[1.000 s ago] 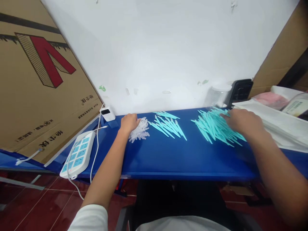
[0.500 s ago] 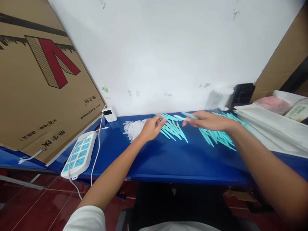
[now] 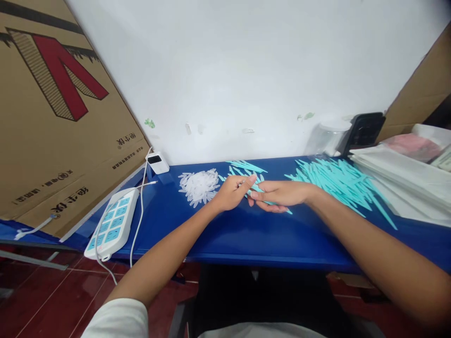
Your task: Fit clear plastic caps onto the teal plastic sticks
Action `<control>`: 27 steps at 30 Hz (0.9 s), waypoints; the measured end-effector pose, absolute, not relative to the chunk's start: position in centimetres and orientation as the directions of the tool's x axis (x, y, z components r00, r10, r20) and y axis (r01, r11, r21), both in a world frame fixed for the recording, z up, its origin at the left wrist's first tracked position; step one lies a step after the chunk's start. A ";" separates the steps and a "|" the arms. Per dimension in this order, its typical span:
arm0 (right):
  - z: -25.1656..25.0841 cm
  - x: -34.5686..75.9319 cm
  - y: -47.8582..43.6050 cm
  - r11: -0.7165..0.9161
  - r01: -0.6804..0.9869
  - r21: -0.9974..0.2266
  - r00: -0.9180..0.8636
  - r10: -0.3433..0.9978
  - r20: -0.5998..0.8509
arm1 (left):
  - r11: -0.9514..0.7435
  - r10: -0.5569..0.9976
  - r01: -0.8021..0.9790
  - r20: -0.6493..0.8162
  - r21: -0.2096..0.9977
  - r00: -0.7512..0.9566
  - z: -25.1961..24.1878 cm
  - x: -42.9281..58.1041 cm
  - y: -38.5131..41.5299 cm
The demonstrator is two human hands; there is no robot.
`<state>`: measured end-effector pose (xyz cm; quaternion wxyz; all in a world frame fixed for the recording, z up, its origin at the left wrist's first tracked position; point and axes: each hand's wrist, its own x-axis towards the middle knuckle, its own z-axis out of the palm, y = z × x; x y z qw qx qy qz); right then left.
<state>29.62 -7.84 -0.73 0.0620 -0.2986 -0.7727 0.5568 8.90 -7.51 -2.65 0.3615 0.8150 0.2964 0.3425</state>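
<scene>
Right hand (image 3: pixel 276 193) is gripping turquoise sticks (image 3: pixel 256 188), left hand (image 3: pixel 235 192) is hanging at its 9 o'clock, can't tell if holding anything.

Single head-worn view, looking forward and down from the wearer's side, close to the blue table (image 3: pixel 225 239) across mid-frame. Wall (image 3: pixel 225 75) fills upper centre; wearer's lap (image 3: pixel 260 300), lower centre.

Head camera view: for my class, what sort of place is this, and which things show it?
Probably a makeshift workbench in a small workshop or storeroom. Loose turquoise sticks and small clear pieces lie heaped on a blue table, with a power strip at its left.
</scene>
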 end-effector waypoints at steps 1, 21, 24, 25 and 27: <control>-0.8 29.7 -7.8 0.194 0.386 -0.902 -0.804 0.549 -0.226 | -0.560 0.744 0.242 0.352 0.792 0.568 -2.7 8.9 -7.4; 0.2 30.6 -6.7 0.386 0.426 -0.819 -0.669 0.744 0.003 | -0.377 0.895 0.132 0.324 0.917 0.307 -4.0 8.6 -3.9; 0.3 32.8 -6.3 0.356 0.501 -0.789 -0.611 0.791 -0.031 | -0.304 0.952 0.106 0.305 0.947 0.006 -3.0 5.4 -1.9; 0.2 33.9 -5.9 0.342 0.549 -0.763 -0.575 0.817 -0.047 | -0.319 0.935 0.143 0.336 0.937 -0.112 -2.4 3.8 -1.1; -0.2 36.6 -4.6 0.324 0.653 -0.684 -0.443 0.897 0.003 | -0.360 0.836 0.384 0.477 0.850 -0.272 -1.3 0.5 0.0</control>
